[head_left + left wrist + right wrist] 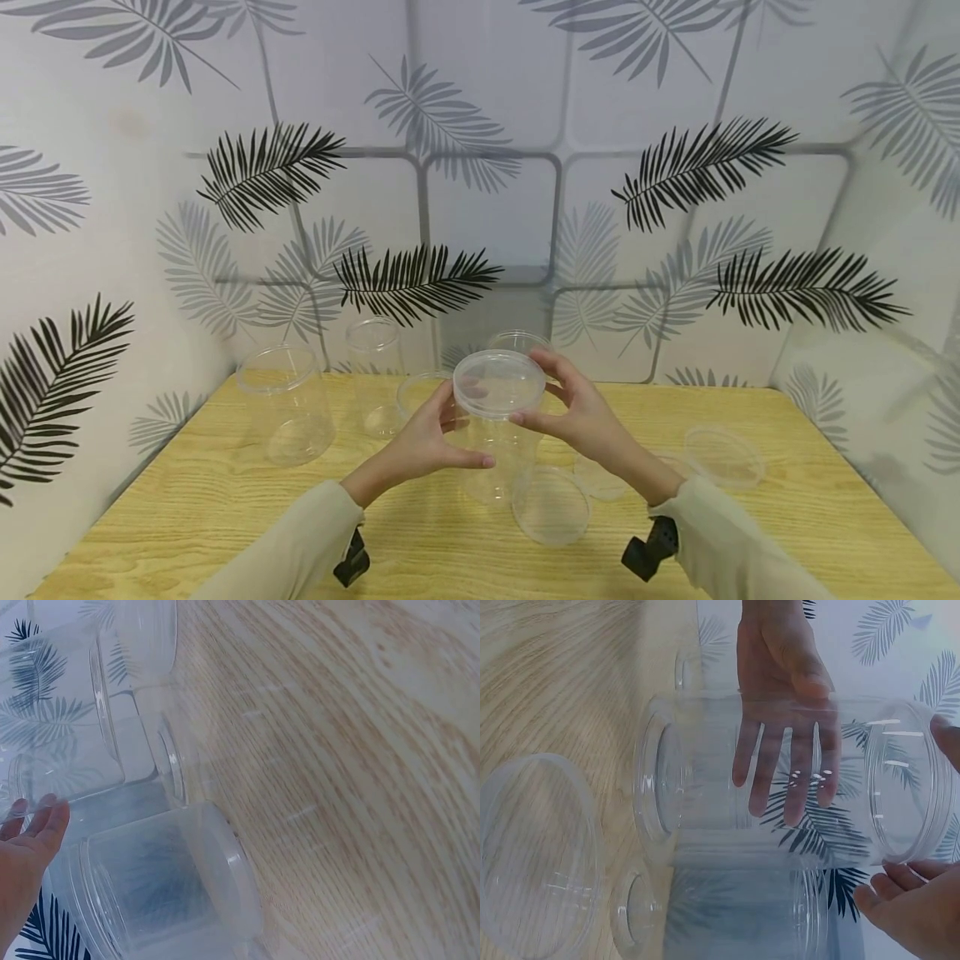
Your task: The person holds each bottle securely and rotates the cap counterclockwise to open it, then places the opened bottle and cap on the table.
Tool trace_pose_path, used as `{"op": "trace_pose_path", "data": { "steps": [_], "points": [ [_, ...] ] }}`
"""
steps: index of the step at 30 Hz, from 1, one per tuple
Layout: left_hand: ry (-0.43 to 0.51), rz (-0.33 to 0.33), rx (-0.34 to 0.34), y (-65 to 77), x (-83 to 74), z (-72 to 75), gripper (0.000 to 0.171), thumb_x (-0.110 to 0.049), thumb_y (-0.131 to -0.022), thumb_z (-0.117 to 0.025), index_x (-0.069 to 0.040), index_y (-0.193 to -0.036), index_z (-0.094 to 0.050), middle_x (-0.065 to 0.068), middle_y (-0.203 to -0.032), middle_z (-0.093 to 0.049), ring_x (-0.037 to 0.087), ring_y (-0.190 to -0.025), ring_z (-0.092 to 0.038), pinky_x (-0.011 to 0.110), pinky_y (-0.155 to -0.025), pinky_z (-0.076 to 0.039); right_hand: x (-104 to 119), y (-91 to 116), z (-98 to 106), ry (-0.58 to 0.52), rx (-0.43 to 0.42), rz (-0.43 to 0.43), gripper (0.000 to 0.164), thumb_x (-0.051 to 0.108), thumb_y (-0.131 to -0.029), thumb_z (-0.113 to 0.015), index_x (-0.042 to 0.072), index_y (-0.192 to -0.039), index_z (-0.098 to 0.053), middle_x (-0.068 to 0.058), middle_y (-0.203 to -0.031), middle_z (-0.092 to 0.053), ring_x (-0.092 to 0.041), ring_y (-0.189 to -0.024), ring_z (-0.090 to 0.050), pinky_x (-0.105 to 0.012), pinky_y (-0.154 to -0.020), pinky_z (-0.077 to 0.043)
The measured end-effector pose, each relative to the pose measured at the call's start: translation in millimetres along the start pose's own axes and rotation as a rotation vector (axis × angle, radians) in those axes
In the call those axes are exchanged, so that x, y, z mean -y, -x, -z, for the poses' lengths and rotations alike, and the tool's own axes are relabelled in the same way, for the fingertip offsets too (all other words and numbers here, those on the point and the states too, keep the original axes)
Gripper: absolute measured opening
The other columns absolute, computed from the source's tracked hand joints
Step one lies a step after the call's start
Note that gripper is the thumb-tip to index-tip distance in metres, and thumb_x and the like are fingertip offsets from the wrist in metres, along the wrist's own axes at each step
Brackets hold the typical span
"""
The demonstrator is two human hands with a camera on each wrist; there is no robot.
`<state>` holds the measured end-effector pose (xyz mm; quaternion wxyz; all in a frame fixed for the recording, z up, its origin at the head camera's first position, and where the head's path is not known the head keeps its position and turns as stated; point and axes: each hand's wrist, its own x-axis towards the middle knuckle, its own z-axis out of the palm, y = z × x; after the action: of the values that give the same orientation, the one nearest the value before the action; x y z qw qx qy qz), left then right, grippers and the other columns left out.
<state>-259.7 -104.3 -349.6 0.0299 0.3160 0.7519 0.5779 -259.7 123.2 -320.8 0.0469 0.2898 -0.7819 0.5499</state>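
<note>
A tall clear plastic jar stands upright before me, with a translucent lid over its mouth. Whether the lid is fully seated I cannot tell. My left hand holds the jar's side, thumb at the front and fingers behind. Through the clear wall of the jar, the right wrist view shows the left hand with fingers spread. My right hand grips the lid's rim, thumb in front and fingers at the far side. In the left wrist view, part of the left hand appears at the left edge.
Other clear jars without lids stand behind and to the left: a wide one, a narrow one and one behind the left hand. A loose round lid lies beside the held jar; another lid lies farther right on the wooden table.
</note>
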Motion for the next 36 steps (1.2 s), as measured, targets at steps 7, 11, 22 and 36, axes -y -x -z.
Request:
{"op": "trace_pose_path", "data": {
  "steps": [7, 11, 22, 36],
  "points": [
    [0.015, -0.018, 0.005, 1.6, -0.1, 0.3, 0.096, -0.005, -0.065, -0.081, -0.017, -0.141, -0.024, 0.011, -0.135, -0.042, 0.029, -0.125, -0.044, 0.050, -0.103, -0.035, -9, -9, 14, -0.146, 0.210, 0.006, 0.074, 0.016, -0.080, -0.070, 0.012, -0.141, -0.029, -0.009, -0.139, -0.037, -0.027, -0.127, -0.040, -0.043, -0.103, -0.038],
    [0.023, -0.026, 0.014, 1.9, 0.2, 0.5, 0.098, -0.004, -0.064, -0.081, -0.018, -0.142, -0.024, 0.010, -0.134, -0.043, 0.028, -0.123, -0.046, 0.048, -0.103, -0.036, -17, -19, 23, -0.316, 0.373, -0.013, 0.073, 0.010, -0.084, -0.065, 0.010, -0.144, -0.023, -0.009, -0.138, -0.036, -0.020, -0.119, -0.046, -0.034, -0.090, -0.048],
    [0.019, -0.017, 0.007, 2.5, 3.8, 1.9, 0.098, -0.005, -0.063, -0.082, -0.017, -0.142, -0.025, 0.008, -0.135, -0.044, 0.027, -0.124, -0.046, 0.048, -0.103, -0.036, -20, -23, 27, -0.399, 0.446, -0.011, 0.078, 0.011, -0.085, -0.064, 0.009, -0.146, -0.016, -0.012, -0.142, -0.031, -0.017, -0.122, -0.042, -0.031, -0.092, -0.046],
    [-0.004, -0.010, -0.027, 4.6, 4.5, 3.7, 0.099, -0.007, -0.065, -0.082, -0.017, -0.143, -0.023, 0.009, -0.137, -0.041, 0.031, -0.124, -0.044, 0.053, -0.102, -0.034, 1, -1, 3, -0.118, 0.028, -0.013, 0.077, 0.014, -0.076, -0.074, 0.007, -0.138, -0.030, -0.011, -0.142, -0.035, -0.028, -0.134, -0.028, -0.051, -0.110, -0.023]
  ]
}}
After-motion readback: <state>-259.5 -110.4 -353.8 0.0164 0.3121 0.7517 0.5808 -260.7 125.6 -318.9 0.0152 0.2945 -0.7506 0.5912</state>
